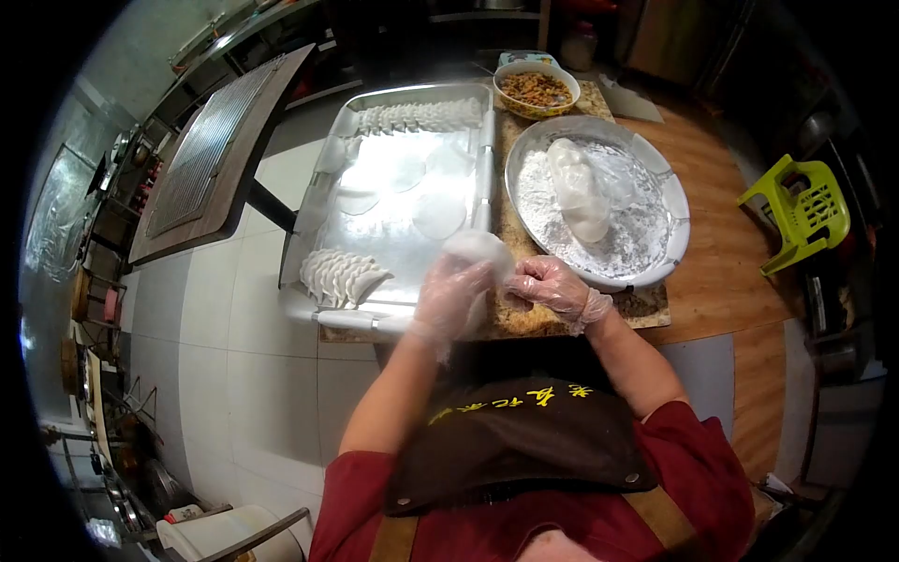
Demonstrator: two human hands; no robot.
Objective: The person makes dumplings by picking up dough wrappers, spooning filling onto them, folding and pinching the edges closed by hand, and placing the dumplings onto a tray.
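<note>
At the right edge of the tray [379,248], a dough sheet [479,247] is held, seemingly for support, by the half-closed left hand [454,292], the right hand [557,286] being curled alongside, its grip indiscernible.

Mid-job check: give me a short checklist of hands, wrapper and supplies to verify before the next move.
1. Wrapper held: ok; the left hand holds a white wrapper over the tray's near right side.
2. Right hand free: cannot tell; its fingers are curled, and any small thing in them is hidden.
3. Hands covered: ok; both wear clear gloves.
4. Chopped mixture available: ok; plenty shows in the bowl beyond the basin.
5. More wrappers on the tray: ok; several lie flat.
6. Finished dumplings sealed: cannot tell; seams are too small.
</note>
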